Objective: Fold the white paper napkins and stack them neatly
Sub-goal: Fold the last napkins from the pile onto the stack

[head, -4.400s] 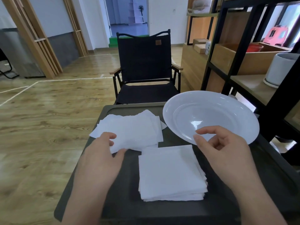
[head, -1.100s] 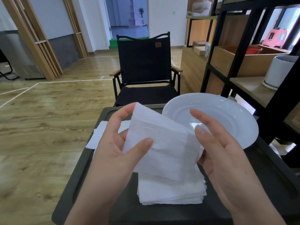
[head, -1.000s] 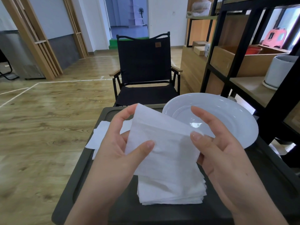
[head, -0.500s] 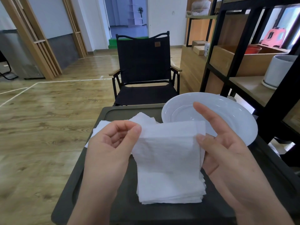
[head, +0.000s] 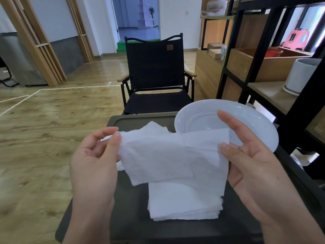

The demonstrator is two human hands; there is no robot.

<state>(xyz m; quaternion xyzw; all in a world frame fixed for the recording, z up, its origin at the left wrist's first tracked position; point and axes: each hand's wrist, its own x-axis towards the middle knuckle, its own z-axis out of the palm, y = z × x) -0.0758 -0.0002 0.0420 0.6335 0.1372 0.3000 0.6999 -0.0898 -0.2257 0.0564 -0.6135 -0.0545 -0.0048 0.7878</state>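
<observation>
Napkin [head: 158,155] spread wider, long axis sideways | left hand [head: 95,159], right hand [head: 249,159] pinch ends

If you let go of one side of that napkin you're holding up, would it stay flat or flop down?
It would probably flop. The napkin is thin enough to show its own overlapping layers, and its lower edge already droops between the left hand and right hand. It looks very light, so a breeze might move it. It may tear if tugged.

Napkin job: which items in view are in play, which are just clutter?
In play: held napkin, left hand, right hand, folded stack, unfolded pile.
Clutter: white plate, black chair, white pot.
</observation>
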